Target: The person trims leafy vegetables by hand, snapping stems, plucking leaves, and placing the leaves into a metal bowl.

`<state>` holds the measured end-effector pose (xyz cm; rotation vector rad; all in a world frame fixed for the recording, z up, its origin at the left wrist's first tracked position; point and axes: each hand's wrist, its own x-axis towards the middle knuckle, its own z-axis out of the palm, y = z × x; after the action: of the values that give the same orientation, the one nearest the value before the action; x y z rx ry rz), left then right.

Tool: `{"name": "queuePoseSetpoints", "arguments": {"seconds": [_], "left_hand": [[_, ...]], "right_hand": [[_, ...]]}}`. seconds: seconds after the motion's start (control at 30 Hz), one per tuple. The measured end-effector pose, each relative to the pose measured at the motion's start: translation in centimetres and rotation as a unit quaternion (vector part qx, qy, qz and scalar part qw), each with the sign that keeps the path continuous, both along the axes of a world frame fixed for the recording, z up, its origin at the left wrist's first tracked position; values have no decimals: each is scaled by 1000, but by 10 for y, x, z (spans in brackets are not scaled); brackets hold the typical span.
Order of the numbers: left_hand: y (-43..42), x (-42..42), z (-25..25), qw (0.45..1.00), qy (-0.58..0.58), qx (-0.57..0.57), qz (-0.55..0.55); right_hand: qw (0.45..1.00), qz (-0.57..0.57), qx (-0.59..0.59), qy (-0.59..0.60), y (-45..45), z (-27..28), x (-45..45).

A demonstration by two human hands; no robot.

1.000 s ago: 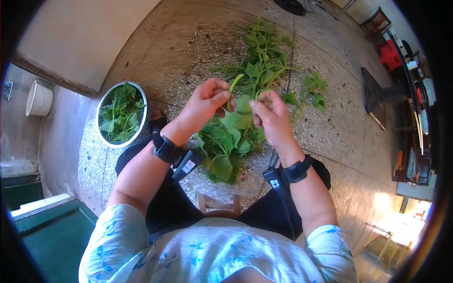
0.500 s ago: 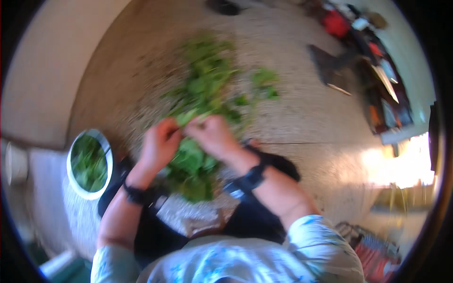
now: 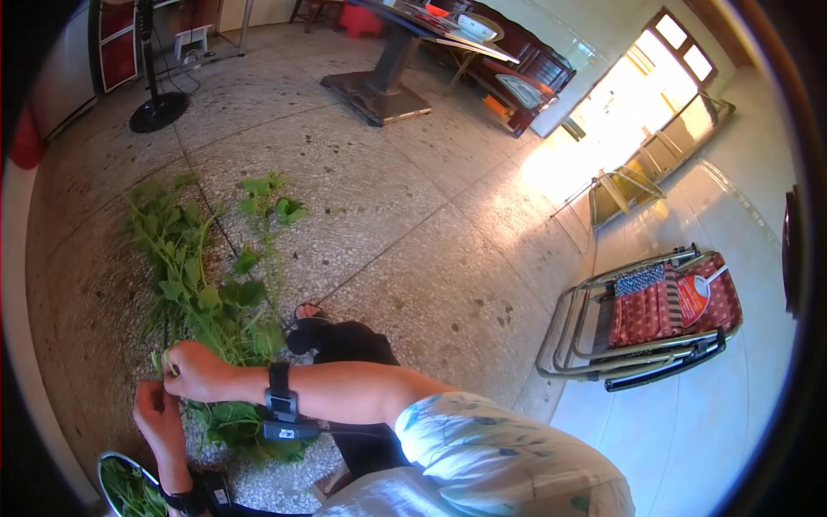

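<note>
My left hand (image 3: pixel 158 415) is at the lower left with its fingers pinched together, touching my right hand (image 3: pixel 196 372). My right hand is closed on a thin green stem (image 3: pixel 167 362) that pokes out beside its fingertips. What my left fingers hold, if anything, is hidden. Leafy green vines (image 3: pixel 194 284) lie on the floor beyond and beneath my hands, with more leaves (image 3: pixel 237 422) below my right wrist. The white-rimmed basin (image 3: pixel 105 465) of greens (image 3: pixel 131 493) is partly in view at the bottom left.
A fan base (image 3: pixel 159 112) stands on the speckled floor at the upper left. A table on a dark pedestal (image 3: pixel 388 73) is at the top. A folded chair (image 3: pixel 646 314) leans at the right, and a bright doorway (image 3: pixel 633 95) lies behind. My sandaled foot (image 3: pixel 310 312) is near the vines.
The view has swung to the right, so my hands, the vines and the basin now appear farther left. My hands have come together. The folded chair is now fully in view.
</note>
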<state>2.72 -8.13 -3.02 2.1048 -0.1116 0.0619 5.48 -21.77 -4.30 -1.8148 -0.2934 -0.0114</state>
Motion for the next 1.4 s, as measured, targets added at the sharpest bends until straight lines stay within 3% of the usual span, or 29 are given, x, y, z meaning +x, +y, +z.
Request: {"name": "queuePoseSetpoints", "arguments": {"seconds": [0.13,0.77,1.0,1.3,1.33,1.4], "left_hand": [[-5,0,2,1000,-19,0,-2],[1,0,2,997,27,-78,-3],[4,0,26,964,146,-223,12],[19,3,5,984,103,-147,-17],[18,1,9,988,89,-123,-19],[20,1,2,994,79,-70,-17]], "right_hand": [[999,-8,-8,42,0,0,1],[999,22,41,-7,0,4,3],[996,85,-6,16,-5,12,4],[993,107,34,24,-5,11,0],[994,108,3,-31,-4,11,3],[993,114,-30,-23,-7,6,1]]}}
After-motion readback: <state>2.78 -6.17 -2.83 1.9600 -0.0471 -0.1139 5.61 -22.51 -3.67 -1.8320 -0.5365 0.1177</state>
